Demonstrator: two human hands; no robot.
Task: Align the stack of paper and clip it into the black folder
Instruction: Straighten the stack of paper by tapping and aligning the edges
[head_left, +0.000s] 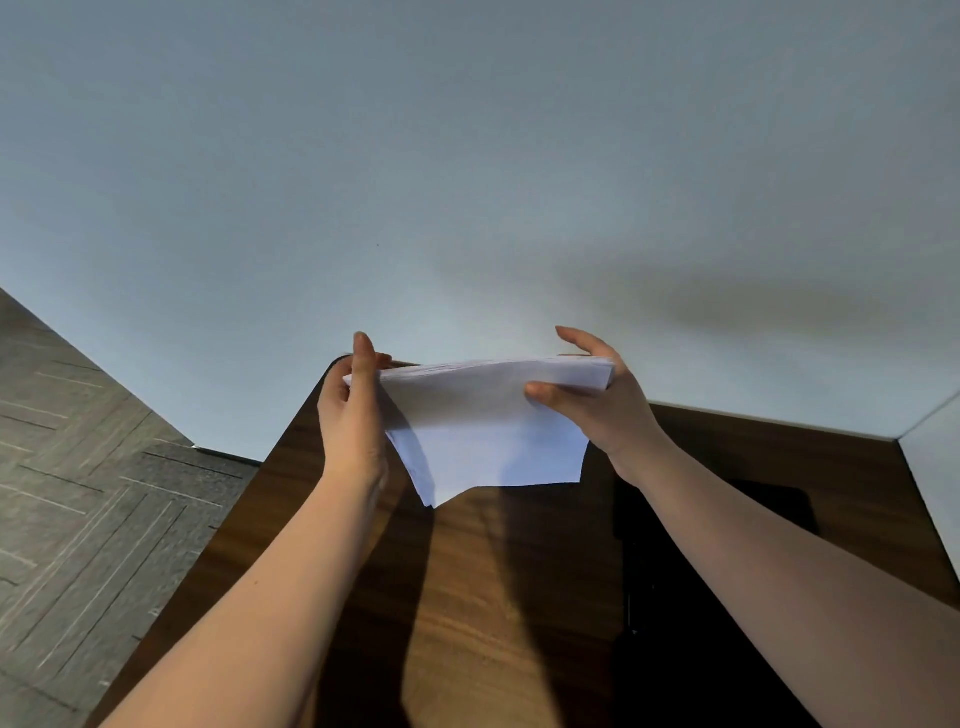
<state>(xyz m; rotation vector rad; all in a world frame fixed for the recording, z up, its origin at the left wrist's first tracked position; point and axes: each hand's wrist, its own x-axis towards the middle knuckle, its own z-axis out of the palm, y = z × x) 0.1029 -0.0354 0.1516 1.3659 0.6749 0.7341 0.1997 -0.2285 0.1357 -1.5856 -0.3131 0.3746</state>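
A white stack of paper (483, 426) is held upright above the dark wooden table (483, 597), its lower edge hanging a little above the wood. My left hand (353, 415) grips the stack's left edge, thumb up. My right hand (597, 400) clasps the right edge, thumb on the front sheet and fingers behind. The sheets look uneven at the bottom left corner. The black folder (675, 597) lies flat on the table under my right forearm, partly hidden by that arm.
A pale wall (467, 182) rises right behind the table's far edge. Grey patterned flooring (93, 493) lies to the left of the table. A wall corner meets the table at the far right (904, 441).
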